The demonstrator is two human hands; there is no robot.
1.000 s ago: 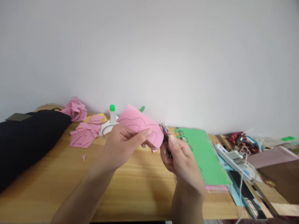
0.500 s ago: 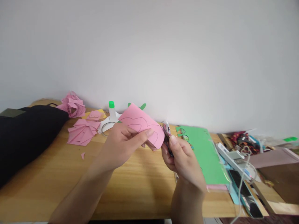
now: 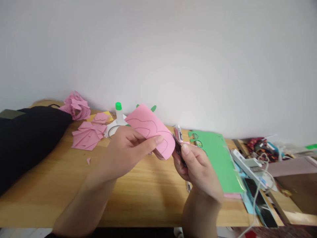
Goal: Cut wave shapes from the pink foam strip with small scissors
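Observation:
My left hand (image 3: 132,148) pinches a curved sheet of pink paper (image 3: 146,124), thumb on top and fingers behind it. Dark curved outlines are drawn on the paper. In my right hand (image 3: 195,162) is a pair of dark scissors (image 3: 179,148), mostly hidden by the fingers. The blades meet the right edge of the paper; how far apart they are I cannot tell. Both hands are raised over the wooden table (image 3: 143,195).
Pink paper pieces (image 3: 88,135), a crumpled pink bunch (image 3: 76,105) and a green-capped glue bottle (image 3: 119,111) stand at the left, near black fabric (image 3: 32,138). Rightward lie a glue tube (image 3: 178,133), green sheets (image 3: 218,162), a white power strip (image 3: 247,167) and a phone (image 3: 262,205).
My right hand and the scissors have shifted slightly right and down against the paper's edge. The paper is tilted a little differently. The camera view has moved slightly.

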